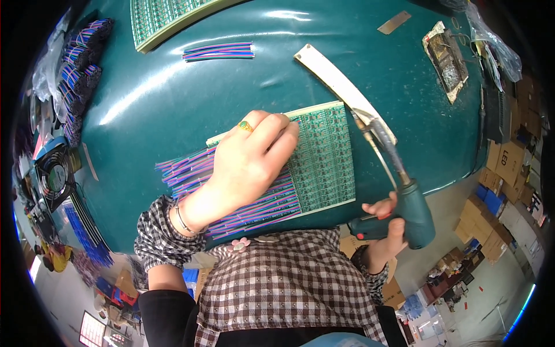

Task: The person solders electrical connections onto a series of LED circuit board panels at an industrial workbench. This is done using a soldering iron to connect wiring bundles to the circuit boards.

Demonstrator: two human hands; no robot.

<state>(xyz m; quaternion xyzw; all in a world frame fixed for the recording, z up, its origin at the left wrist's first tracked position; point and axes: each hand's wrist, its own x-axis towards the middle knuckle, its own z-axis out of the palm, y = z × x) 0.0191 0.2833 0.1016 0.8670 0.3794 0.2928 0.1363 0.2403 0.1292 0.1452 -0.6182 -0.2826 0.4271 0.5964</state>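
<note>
Across a panel of small green circuit boards [325,156] lies my left hand [251,153], its fingers curled and pressed together. Their tips are turned away from view, so what they pinch is hidden. Rows of thin blue, pink and black wires [254,214] run over the panel's left part and stick out past its left edge. My right hand [384,231] grips a dark green soldering gun [417,214] by its handle. The gun's metal tip and thin feed tube [373,139] point up and left, over a white curved strip [341,78] beside the panel.
A loose wire bundle [219,51] and a stack of green panels [173,20] lie farther back. Tied wire bundles [75,69] and a small fan [55,173] line the left side. At the right are a dirty tray [446,61], a metal plate [394,22] and cardboard boxes [506,162].
</note>
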